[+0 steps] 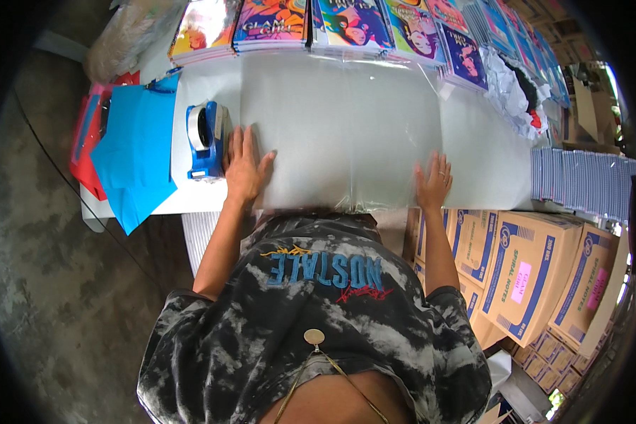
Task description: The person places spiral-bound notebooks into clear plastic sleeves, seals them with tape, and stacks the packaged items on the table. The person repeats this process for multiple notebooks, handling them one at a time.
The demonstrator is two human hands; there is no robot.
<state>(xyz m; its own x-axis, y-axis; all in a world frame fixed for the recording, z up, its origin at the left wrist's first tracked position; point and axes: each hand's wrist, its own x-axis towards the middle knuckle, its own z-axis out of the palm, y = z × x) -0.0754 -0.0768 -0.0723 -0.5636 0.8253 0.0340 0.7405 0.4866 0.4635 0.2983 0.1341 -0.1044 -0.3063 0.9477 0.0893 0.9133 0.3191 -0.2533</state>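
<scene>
on the clear film (339,134), seemingly, both hands (244,171) (433,186) rest.

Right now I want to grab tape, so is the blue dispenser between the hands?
No, the blue dispenser is left of the left hand, with the right hand off to the right.

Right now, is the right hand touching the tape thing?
Apart: the head view shows the left hand between the right hand and the blue tape dispenser.
</scene>
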